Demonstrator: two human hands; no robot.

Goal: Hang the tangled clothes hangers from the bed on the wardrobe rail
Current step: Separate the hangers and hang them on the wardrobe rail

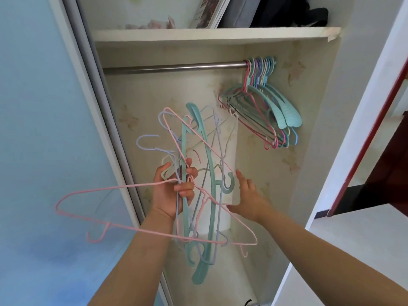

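1. So this is looking up into an open wardrobe (276,151) with pale, faintly patterned walls. There's a blue sliding door (44,129) on the left and a white shelf (209,33) across the top with books and dark fabric stuff on it.
2. The metal rail (172,67) runs left to right under the shelf. It's mostly bare, with a bunch of hung hangers (265,107) in teal, pink and purple pushed up at its right end.
3. The tangled hangers (198,173) are held up in mid air, below the rail and left of the hung ones. The big teal ones stand pretty much on end, long axis up and down. One pink wire hanger (141,217) lies across the clump, sticking way out to the left.
4. Left hand (172,191) has its fingers curled tight round the middle of the tangle.
5. Right hand (247,195) is just beside it with fingers straight and spread, fingertips at a teal hook and thumb touching the pink wire, gripping nothing.
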